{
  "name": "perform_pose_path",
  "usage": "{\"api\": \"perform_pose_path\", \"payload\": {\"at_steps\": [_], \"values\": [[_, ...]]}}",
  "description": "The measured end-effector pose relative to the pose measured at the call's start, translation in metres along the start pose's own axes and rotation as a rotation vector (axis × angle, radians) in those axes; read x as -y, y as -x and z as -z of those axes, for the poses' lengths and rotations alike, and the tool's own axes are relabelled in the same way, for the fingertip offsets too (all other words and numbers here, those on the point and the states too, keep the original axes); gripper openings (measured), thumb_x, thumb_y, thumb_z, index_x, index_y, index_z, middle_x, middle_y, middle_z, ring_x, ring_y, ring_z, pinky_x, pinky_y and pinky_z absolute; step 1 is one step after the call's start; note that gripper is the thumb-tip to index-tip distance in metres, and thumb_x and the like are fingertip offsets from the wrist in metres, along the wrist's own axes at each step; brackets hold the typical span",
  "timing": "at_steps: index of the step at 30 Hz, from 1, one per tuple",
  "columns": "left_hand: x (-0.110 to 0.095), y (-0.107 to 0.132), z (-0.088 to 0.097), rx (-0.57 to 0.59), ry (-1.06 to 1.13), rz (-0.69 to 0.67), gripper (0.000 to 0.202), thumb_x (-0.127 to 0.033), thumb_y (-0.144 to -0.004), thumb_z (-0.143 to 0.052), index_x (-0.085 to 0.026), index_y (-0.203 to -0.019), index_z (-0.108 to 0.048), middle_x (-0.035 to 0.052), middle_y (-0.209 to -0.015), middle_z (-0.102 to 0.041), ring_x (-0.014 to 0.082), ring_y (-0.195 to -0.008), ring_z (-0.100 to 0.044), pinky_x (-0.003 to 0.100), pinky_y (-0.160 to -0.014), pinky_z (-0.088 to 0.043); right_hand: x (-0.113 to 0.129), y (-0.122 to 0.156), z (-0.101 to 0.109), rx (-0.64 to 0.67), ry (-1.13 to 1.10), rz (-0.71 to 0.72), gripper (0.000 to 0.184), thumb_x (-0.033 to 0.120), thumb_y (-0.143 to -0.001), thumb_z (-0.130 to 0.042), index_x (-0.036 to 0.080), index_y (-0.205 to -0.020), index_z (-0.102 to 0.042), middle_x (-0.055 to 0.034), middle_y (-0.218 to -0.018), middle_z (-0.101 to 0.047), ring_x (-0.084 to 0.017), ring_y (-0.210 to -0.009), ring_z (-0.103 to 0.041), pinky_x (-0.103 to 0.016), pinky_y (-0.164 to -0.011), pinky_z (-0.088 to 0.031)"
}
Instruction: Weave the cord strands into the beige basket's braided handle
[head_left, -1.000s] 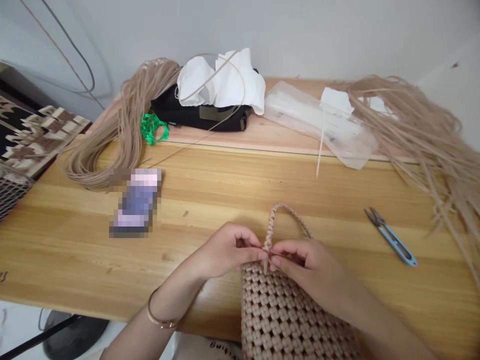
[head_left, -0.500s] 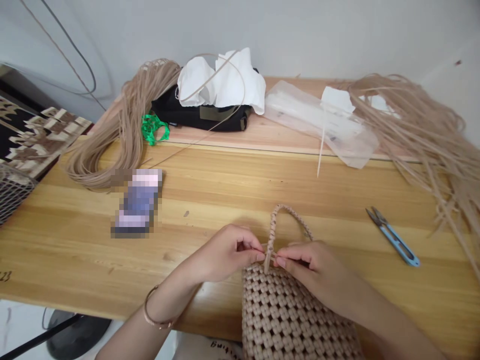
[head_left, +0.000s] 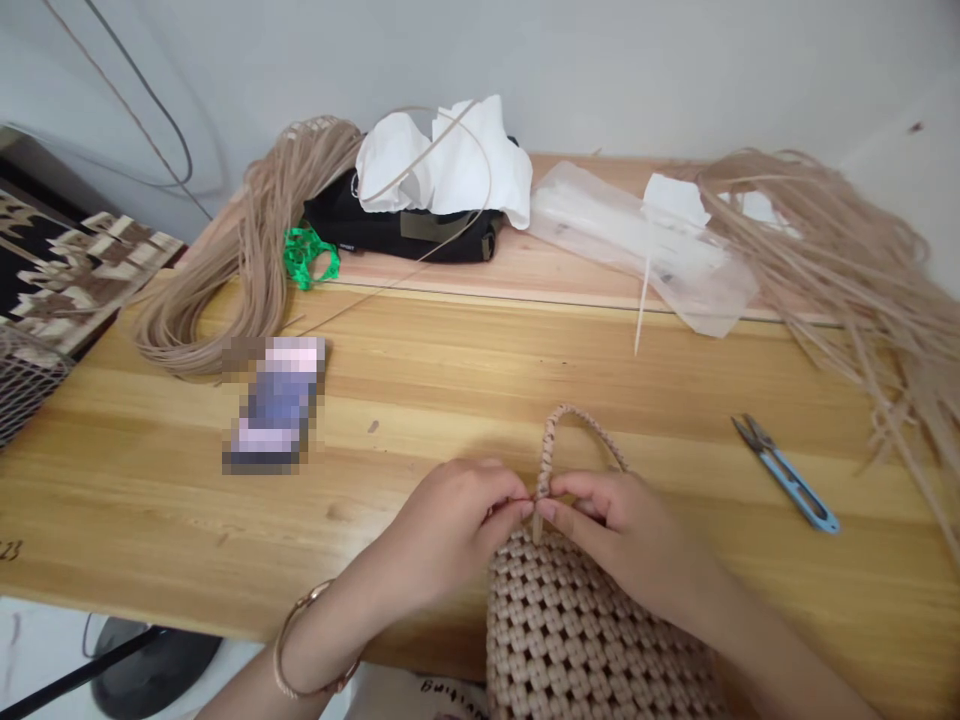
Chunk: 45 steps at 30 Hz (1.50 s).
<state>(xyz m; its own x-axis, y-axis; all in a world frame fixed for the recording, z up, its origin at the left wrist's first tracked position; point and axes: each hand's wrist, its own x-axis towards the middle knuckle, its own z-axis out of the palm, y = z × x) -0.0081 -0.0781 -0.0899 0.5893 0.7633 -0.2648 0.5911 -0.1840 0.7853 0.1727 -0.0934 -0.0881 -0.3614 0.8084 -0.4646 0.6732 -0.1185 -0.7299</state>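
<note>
A woven tan bag (head_left: 577, 630) with an open lattice of knots stands in front of me, its lower part cut off by the frame. From its top edge rises a thin braided handle (head_left: 548, 450), which arches back and to the right. At the handle's near base, my left hand (head_left: 457, 520) pinches a thin tan strand from the left side. My right hand (head_left: 634, 525) closes thumb and forefinger on the base from the right. Its other fingers are curled, and the strand's course between the fingertips is mostly hidden.
Blue thread snips (head_left: 795, 485) lie to the right. A blurred phone (head_left: 277, 405) lies left, near a bundle of tan strands (head_left: 247, 260) and a green tangle (head_left: 307, 258). Behind are a black pouch (head_left: 450, 240) under white tissue, a clear plastic bag (head_left: 600, 215) and more loose strands (head_left: 840, 240).
My hands have drawn together at the handle base; the short strand seen between them has closed up. My right fingertips moved left onto the handle. My left wrist dropped slightly.
</note>
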Motion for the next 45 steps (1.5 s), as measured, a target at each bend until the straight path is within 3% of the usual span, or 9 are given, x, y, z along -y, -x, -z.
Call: {"api": "perform_pose_path", "payload": {"at_steps": [8, 13, 16, 18, 23, 26, 32, 39, 45], "values": [[0.002, 0.0, 0.009, 0.154, 0.172, 0.05, 0.027, -0.016, -0.087, -0.041, -0.017, -0.064, -0.054, -0.0045, -0.06, -0.058, 0.0087, -0.057, -0.051, 0.019, -0.057, -0.036, 0.008, 0.001, 0.005, 0.037, -0.139, -0.008, 0.03, 0.025, -0.084, -0.047, 0.019, -0.058, -0.059, 0.0028, -0.054, -0.053, -0.013, -0.055, -0.048, -0.024, -0.052, -0.034], [0.002, -0.001, 0.006, 0.138, 0.173, 0.025, 0.021, -0.013, -0.087, -0.04, -0.018, -0.071, -0.053, -0.0035, -0.067, -0.055, 0.0105, -0.066, -0.05, 0.021, -0.061, -0.036, 0.007, -0.001, 0.006, 0.038, -0.108, -0.029, 0.028, 0.025, -0.085, -0.046, 0.018, -0.065, -0.064, 0.0031, -0.055, -0.051, -0.013, -0.055, -0.046, -0.024, -0.051, -0.033], [0.0, -0.001, 0.002, 0.034, 0.197, 0.02, 0.019, -0.012, -0.087, -0.037, -0.019, -0.093, -0.054, 0.0006, -0.082, -0.058, 0.0135, -0.076, -0.052, 0.024, -0.069, -0.039, 0.005, 0.0, 0.005, 0.053, -0.111, -0.019, 0.029, 0.025, -0.085, -0.045, 0.018, -0.059, -0.056, 0.0045, -0.052, -0.042, -0.011, -0.053, -0.04, -0.024, -0.05, -0.031], [-0.002, -0.002, 0.001, -0.003, 0.188, 0.007, 0.022, -0.009, -0.085, -0.037, -0.019, -0.096, -0.053, 0.0025, -0.087, -0.058, 0.0153, -0.081, -0.052, 0.026, -0.072, -0.04, 0.006, 0.001, 0.004, 0.067, -0.115, -0.008, 0.031, 0.026, -0.084, -0.045, 0.018, -0.054, -0.047, 0.0056, -0.051, -0.035, -0.011, -0.052, -0.035, -0.024, -0.049, -0.027], [-0.002, -0.007, 0.007, 0.157, 0.221, 0.044, 0.021, -0.014, -0.086, -0.039, -0.017, -0.077, -0.058, -0.0015, -0.07, -0.055, 0.0126, -0.067, -0.049, 0.023, -0.062, -0.038, 0.006, 0.001, 0.003, 0.1, -0.095, -0.012, 0.031, 0.025, -0.084, -0.043, 0.019, -0.054, -0.037, 0.006, -0.052, -0.031, -0.01, -0.052, -0.032, -0.024, -0.048, -0.024], [0.001, -0.01, 0.008, 0.234, 0.316, 0.119, 0.017, -0.026, -0.083, -0.051, -0.015, -0.073, -0.059, -0.0039, -0.061, -0.051, 0.0103, -0.059, -0.044, 0.021, -0.053, -0.033, 0.005, -0.001, 0.004, 0.094, -0.074, 0.01, 0.031, 0.023, -0.084, -0.042, 0.019, -0.054, -0.038, 0.0056, -0.052, -0.034, -0.01, -0.052, -0.034, -0.024, -0.048, -0.024], [0.007, -0.012, -0.002, 0.227, 0.605, 0.24, 0.012, -0.02, -0.077, -0.058, -0.013, -0.071, -0.065, -0.001, -0.064, -0.061, 0.0112, -0.062, -0.051, 0.021, -0.059, -0.038, 0.003, 0.003, 0.011, 0.118, -0.049, 0.07, 0.028, 0.02, -0.086, -0.041, 0.019, -0.057, -0.045, 0.0057, -0.052, -0.041, -0.01, -0.051, -0.039, -0.023, -0.047, -0.025], [0.01, -0.011, -0.004, 0.203, 0.711, 0.274, 0.009, -0.019, -0.073, -0.062, -0.013, -0.067, -0.065, -0.0001, -0.064, -0.063, 0.011, -0.062, -0.053, 0.022, -0.06, -0.04, 0.003, 0.016, 0.018, 0.115, 0.031, -0.02, 0.022, 0.021, -0.087, -0.042, 0.027, -0.085, -0.063, 0.0063, -0.054, -0.056, -0.01, -0.047, -0.048, -0.023, -0.045, -0.029], [0.012, -0.012, -0.005, 0.202, 0.746, 0.262, 0.011, -0.019, -0.075, -0.061, -0.012, -0.068, -0.065, 0.0005, -0.064, -0.062, 0.0102, -0.061, -0.052, 0.022, -0.06, -0.039, 0.005, 0.019, 0.017, -0.01, 0.18, 0.051, 0.023, 0.021, -0.087, -0.046, 0.027, -0.084, -0.067, 0.0033, -0.078, -0.069, -0.014, -0.066, -0.06, -0.027, -0.059, -0.041]]}}
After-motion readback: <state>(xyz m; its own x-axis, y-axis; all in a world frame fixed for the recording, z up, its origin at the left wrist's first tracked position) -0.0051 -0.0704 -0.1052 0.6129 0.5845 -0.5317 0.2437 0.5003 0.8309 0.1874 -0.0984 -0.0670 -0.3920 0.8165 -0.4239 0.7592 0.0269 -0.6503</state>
